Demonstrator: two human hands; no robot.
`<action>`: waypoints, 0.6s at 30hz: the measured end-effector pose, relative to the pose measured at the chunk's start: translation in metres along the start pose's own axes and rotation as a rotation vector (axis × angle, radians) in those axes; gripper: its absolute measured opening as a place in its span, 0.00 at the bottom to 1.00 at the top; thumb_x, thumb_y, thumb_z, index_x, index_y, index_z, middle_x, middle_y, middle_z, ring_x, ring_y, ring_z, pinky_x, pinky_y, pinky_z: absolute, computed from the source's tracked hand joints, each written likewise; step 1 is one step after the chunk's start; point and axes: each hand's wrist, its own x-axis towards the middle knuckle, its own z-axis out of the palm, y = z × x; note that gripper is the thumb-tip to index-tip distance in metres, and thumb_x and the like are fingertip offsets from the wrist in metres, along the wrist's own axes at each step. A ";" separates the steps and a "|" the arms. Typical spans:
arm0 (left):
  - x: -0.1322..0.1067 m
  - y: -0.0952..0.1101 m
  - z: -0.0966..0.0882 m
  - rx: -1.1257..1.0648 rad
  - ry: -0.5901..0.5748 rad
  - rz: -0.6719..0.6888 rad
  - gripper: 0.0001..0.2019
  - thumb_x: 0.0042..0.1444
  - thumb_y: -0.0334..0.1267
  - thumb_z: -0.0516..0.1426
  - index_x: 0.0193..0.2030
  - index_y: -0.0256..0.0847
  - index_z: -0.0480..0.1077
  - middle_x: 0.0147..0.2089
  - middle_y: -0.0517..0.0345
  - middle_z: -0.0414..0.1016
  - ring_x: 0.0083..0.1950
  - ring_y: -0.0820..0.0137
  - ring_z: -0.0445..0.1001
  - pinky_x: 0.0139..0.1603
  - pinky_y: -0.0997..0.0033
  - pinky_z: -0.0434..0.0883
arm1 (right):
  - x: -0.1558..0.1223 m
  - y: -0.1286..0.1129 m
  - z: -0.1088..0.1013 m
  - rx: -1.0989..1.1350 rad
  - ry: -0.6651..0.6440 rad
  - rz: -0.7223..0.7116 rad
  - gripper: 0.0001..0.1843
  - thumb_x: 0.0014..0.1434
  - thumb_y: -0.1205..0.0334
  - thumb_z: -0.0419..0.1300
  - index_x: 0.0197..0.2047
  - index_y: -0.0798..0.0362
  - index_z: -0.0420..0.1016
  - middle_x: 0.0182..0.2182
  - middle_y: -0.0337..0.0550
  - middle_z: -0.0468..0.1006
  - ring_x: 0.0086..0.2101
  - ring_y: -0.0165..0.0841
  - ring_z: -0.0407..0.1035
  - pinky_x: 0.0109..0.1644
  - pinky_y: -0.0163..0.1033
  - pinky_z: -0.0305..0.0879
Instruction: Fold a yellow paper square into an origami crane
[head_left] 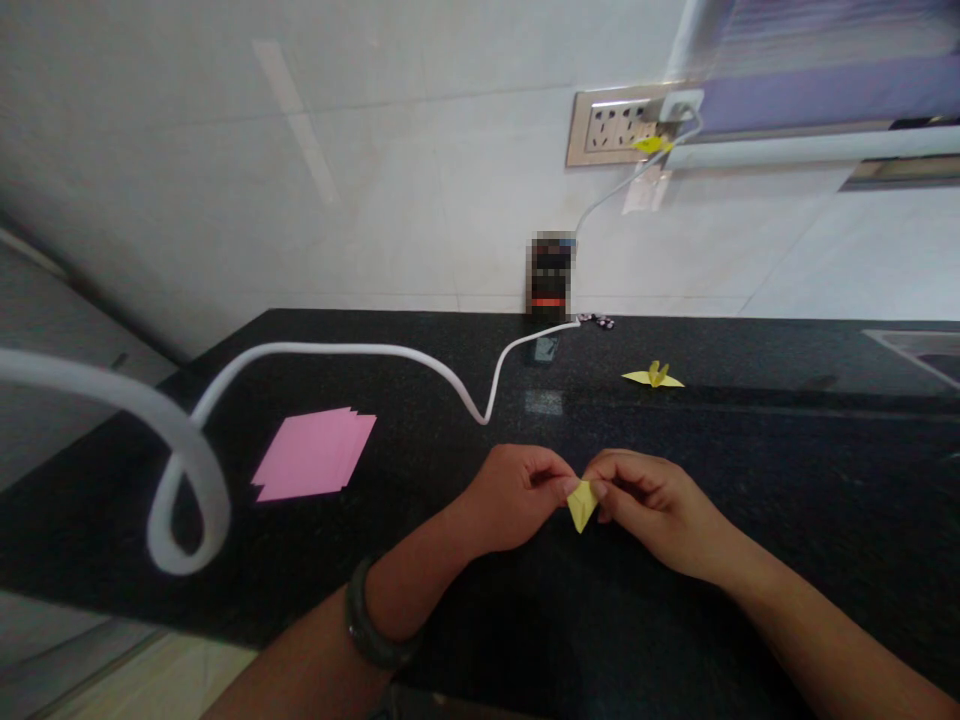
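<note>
My left hand (514, 495) and my right hand (652, 505) meet over the black counter (787, 480), near its front. Both pinch a small folded piece of yellow paper (581, 505) between thumb and fingers, its point hanging downward. A dark band sits on my left wrist (367, 615). A finished yellow folded paper figure (654, 377) lies further back on the counter, to the right of centre. A small stack of pink paper squares (315, 453) lies to the left of my hands.
A white cable (337, 350) loops across the counter from the left up to a wall socket strip (622, 128). A dark small device (550, 285) stands against the tiled wall. A sink edge (919, 350) shows at the far right.
</note>
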 end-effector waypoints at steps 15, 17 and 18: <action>0.000 -0.001 0.001 -0.063 -0.010 -0.031 0.10 0.50 0.38 0.51 0.30 0.35 0.70 0.27 0.56 0.71 0.29 0.73 0.69 0.29 0.76 0.65 | 0.001 0.006 0.001 0.229 -0.062 0.162 0.10 0.56 0.59 0.52 0.30 0.56 0.69 0.23 0.39 0.68 0.24 0.27 0.63 0.28 0.32 0.61; 0.001 0.001 0.000 -0.146 -0.037 -0.053 0.09 0.50 0.37 0.51 0.31 0.34 0.69 0.28 0.56 0.71 0.29 0.74 0.69 0.31 0.75 0.66 | 0.000 0.006 -0.002 0.255 -0.098 0.151 0.11 0.57 0.59 0.50 0.33 0.56 0.69 0.25 0.41 0.70 0.26 0.27 0.63 0.29 0.33 0.61; 0.002 0.002 -0.001 -0.192 -0.051 -0.067 0.09 0.50 0.36 0.51 0.32 0.34 0.69 0.28 0.56 0.71 0.30 0.74 0.69 0.32 0.74 0.66 | 0.000 0.006 -0.004 0.276 -0.115 0.149 0.11 0.57 0.59 0.49 0.35 0.56 0.69 0.26 0.41 0.70 0.26 0.28 0.64 0.30 0.34 0.62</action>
